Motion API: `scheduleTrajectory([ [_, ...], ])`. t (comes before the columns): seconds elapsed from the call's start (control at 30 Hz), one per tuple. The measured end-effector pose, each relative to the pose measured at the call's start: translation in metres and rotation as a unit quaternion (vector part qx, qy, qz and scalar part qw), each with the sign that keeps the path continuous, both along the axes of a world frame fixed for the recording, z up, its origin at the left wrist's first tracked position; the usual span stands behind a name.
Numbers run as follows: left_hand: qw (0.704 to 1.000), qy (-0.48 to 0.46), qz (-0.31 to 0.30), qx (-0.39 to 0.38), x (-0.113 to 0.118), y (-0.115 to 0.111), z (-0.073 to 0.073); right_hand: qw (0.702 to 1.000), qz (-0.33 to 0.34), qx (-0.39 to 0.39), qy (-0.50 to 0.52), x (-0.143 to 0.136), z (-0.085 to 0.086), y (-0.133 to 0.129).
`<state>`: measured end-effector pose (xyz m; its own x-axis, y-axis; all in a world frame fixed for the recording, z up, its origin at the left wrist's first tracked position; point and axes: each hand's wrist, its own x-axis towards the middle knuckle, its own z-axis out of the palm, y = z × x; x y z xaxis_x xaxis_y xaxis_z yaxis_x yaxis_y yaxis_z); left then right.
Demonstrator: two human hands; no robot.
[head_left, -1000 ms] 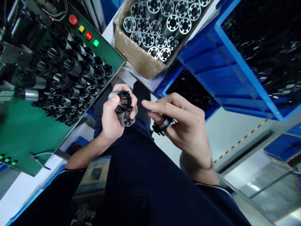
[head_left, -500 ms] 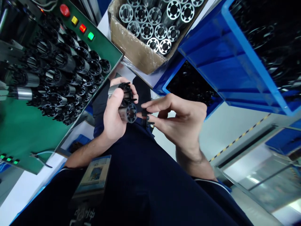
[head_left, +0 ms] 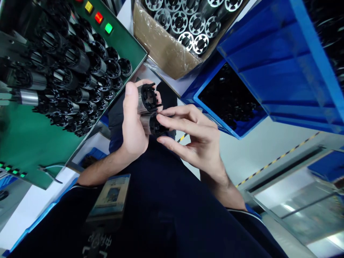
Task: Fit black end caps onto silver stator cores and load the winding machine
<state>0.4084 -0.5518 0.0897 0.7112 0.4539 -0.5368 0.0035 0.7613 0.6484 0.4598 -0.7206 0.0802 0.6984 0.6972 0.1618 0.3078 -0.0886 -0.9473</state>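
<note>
My left hand (head_left: 131, 129) is closed around two metal motor cores, side by side with their ends facing right. The upper motor core (head_left: 140, 100) bears a black pronged plastic ring (head_left: 148, 96) on its end. Below it, the lower motor core (head_left: 145, 123) has a black plastic end cap (head_left: 154, 125) against its right end. My right hand (head_left: 200, 138) holds this end cap between thumb and fingers. The fingers partly hide the cap, so I cannot tell how deep it sits.
A green machine table (head_left: 24, 143) at left carries rows of cores with black ends. Ahead stands a cardboard box (head_left: 166, 57) of bare cores. Blue bins (head_left: 268, 61) with black parts are at right. Pliers (head_left: 51, 172) lie on the green table.
My right hand has moved left and brought the black end cap onto the lower core's end; before, there was a gap. My left thumb has lifted off the upper core's side. The view has shifted slightly.
</note>
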Motion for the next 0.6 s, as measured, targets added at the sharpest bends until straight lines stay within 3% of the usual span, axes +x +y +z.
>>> scheduleTrajectory([
  [0.3,1.0,-0.005,-0.016,-0.016,-0.002,-0.001,0.0,0.999,-0.033,-0.035,-0.024,-0.011,0.0,-0.001],
  [0.47,0.999,0.039,-0.025,-0.018,-0.003,0.001,-0.003,0.999,0.006,-0.021,-0.039,-0.009,-0.005,-0.004],
  [0.6,0.996,0.053,-0.043,-0.055,-0.002,0.002,0.001,0.999,-0.016,-0.005,-0.031,-0.007,-0.009,-0.001],
])
